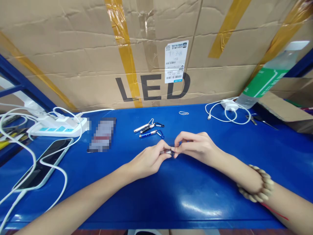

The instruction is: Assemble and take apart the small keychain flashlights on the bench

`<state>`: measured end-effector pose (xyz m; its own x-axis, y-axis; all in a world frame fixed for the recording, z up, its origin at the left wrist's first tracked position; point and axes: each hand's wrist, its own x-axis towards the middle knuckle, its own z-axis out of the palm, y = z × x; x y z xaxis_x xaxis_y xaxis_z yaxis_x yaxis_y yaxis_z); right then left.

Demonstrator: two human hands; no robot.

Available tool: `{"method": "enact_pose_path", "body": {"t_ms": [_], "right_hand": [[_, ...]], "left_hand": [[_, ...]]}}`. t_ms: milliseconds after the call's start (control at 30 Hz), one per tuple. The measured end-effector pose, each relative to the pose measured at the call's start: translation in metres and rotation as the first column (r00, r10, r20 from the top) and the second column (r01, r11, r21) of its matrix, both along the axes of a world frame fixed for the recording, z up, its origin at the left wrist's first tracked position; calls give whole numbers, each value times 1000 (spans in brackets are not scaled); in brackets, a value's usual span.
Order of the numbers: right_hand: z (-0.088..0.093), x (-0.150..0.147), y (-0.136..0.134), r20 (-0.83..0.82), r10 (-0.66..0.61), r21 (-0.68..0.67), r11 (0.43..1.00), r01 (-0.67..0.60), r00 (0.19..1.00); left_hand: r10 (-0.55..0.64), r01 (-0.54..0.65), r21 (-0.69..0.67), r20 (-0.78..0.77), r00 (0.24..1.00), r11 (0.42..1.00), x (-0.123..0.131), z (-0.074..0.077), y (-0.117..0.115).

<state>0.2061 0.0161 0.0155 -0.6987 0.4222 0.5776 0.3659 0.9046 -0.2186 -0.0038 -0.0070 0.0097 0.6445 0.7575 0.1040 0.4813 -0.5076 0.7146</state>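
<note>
My left hand [149, 160] and my right hand [195, 147] meet at the middle of the blue table [171, 195], both pinched on a small silver keychain flashlight [167, 152] held between their fingertips. The left fingers wrap its body; the right thumb and forefinger grip its right end. Just beyond the hands lie three more small flashlights with carabiner clips [149, 129], one silver, one dark, one blue. A loose metal clip [183, 113] lies farther back. A beaded bracelet [259, 187] is on my right wrist.
A white power strip [58, 127] with cables and a phone [44, 163] on a white cable lie at the left. A blurred card [101, 135] is beside them. A white charger and coiled cable [228, 111], a plastic bottle [266, 81] and a cardboard wall marked LED [151, 49] stand behind.
</note>
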Motion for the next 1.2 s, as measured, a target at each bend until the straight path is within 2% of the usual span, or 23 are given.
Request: {"method": "enact_pose_path", "body": {"t_ms": [233, 467, 567, 667, 733, 900, 1100, 1200], "right_hand": [[0, -5, -2, -2, 10, -162, 987, -10, 1000], [-4, -12, -5, -96, -43, -385, 923, 3, 994], [-6, -16, -6, -127, -138, -545, 837, 48, 982], [-6, -20, -7, -54, -243, -708, 694, 134, 968], [-6, -22, -7, -33, -280, -767, 622, 155, 959], [-3, -24, -9, -66, -338, -838, 530, 132, 939], [1, -24, -6, -71, -320, -929, 365, 53, 945], [1, -22, -4, -70, -309, -937, 346, 43, 948]], "left_hand": [[3, -3, 0, 1, 1000, 1000, -2, -3, 1], [24, -25, 85, 9, 1000, 996, -2, -6, 1], [33, -39, 137, 46, 998, 990, -2, -9, 1], [28, -38, 211, 50, 998, 977, -2, -12, 2], [28, -39, 251, 49, 998, 967, -2, -14, 3], [51, -60, 341, 35, 998, 938, 0, -15, 3], [81, -63, 536, -10, 997, 842, 2, -15, 2], [93, -69, 546, -18, 995, 835, 3, -13, 2]]}}
